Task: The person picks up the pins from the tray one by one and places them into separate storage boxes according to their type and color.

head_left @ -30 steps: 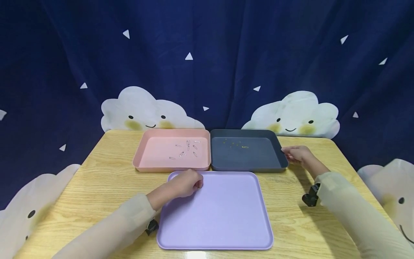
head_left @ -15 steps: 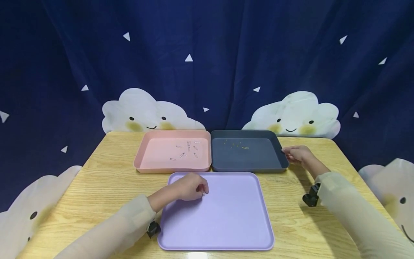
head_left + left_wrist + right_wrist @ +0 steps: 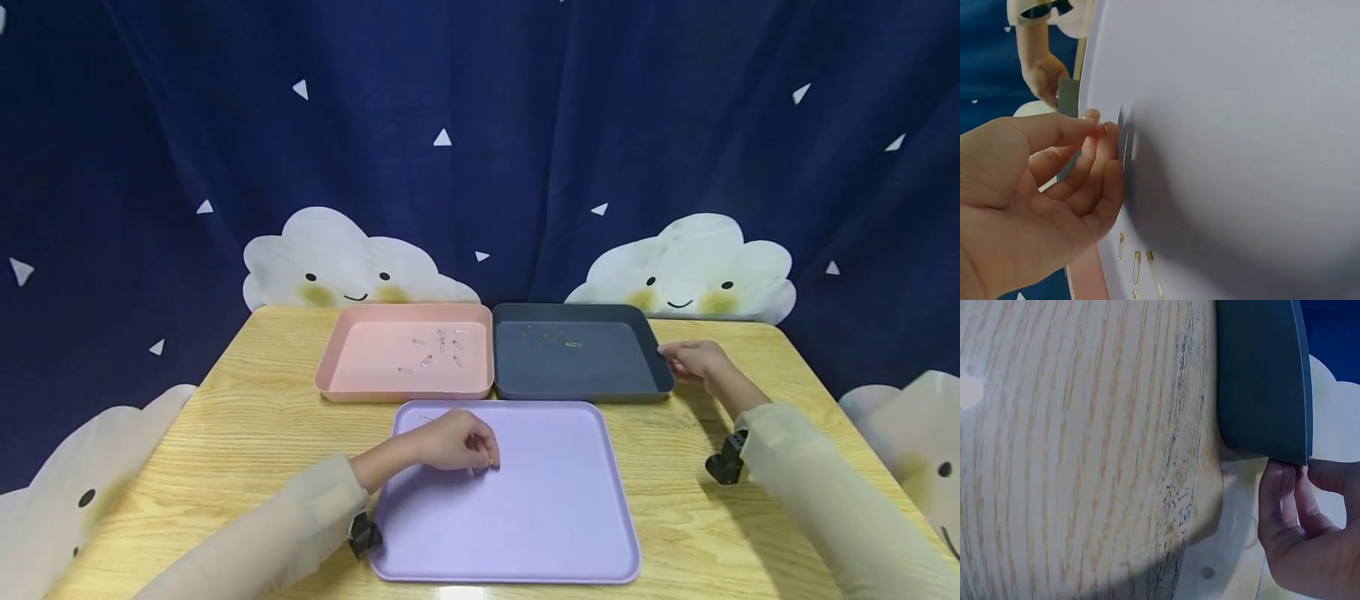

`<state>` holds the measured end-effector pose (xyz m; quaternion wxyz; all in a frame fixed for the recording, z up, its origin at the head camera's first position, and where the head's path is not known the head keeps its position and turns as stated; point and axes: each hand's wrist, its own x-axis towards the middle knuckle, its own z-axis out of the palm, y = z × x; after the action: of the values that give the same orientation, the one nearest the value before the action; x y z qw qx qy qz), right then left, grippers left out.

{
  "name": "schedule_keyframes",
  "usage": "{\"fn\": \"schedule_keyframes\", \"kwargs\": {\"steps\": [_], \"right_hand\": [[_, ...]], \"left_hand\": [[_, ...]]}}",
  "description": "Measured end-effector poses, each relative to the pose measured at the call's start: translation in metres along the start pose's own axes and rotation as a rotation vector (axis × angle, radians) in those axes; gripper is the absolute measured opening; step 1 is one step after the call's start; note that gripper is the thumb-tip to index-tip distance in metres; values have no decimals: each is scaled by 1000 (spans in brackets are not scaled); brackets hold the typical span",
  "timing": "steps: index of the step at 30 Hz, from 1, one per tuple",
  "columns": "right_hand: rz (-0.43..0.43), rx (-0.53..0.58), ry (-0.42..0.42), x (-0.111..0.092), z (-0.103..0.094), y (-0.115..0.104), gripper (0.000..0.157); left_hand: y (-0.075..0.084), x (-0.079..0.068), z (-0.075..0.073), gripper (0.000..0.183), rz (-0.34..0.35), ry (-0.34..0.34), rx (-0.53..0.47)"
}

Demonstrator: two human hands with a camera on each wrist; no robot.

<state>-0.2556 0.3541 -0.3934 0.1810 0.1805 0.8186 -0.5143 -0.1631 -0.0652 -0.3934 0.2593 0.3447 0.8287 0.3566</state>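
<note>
My left hand (image 3: 459,442) is over the lavender tray (image 3: 558,500). Its thumb and index fingertip pinch a small gold safety pin (image 3: 1104,129), mostly covered by the fingertips, while the other fingers curl loosely beside it. Several more safety pins (image 3: 1136,267) lie on the lavender tray below that hand in the left wrist view. At the far right my right hand (image 3: 693,360) grips the rim of the dark grey tray (image 3: 585,392), thumb at the top edge and fingers against the outer wall.
Behind the lavender tray stands the pink tray (image 3: 352,354) with several silver safety pins (image 3: 427,361) in it. The dark tray beside it holds a gold safety pin (image 3: 573,344) and several tiny gold bits. All trays sit on a wooden table (image 3: 247,425) before a blue curtain (image 3: 517,150).
My left hand has moved right and a little nearer over the lavender tray, and a pin behind its wrist has come into view. The right hand stays at the dark tray's rim.
</note>
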Motion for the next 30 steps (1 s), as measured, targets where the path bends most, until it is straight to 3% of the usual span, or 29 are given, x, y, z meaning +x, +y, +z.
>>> {"fn": "schedule_keyframes", "kwargs": {"steps": [9,15,20,30], "right_hand": [[-3,5,-8,-3,0,-1,63],[8,-13,-7,-2,0,1,63],[9,-9,-2,-2,0,2,62],[13,-2,3,0,0,2,61]], "left_hand": [[4,1,7,13,-219,-50,-360],[4,0,11,18,-283,-91,-540],[8,1,11,20,-301,-100,-568],[14,12,2,20,-316,-110,-530]]}}
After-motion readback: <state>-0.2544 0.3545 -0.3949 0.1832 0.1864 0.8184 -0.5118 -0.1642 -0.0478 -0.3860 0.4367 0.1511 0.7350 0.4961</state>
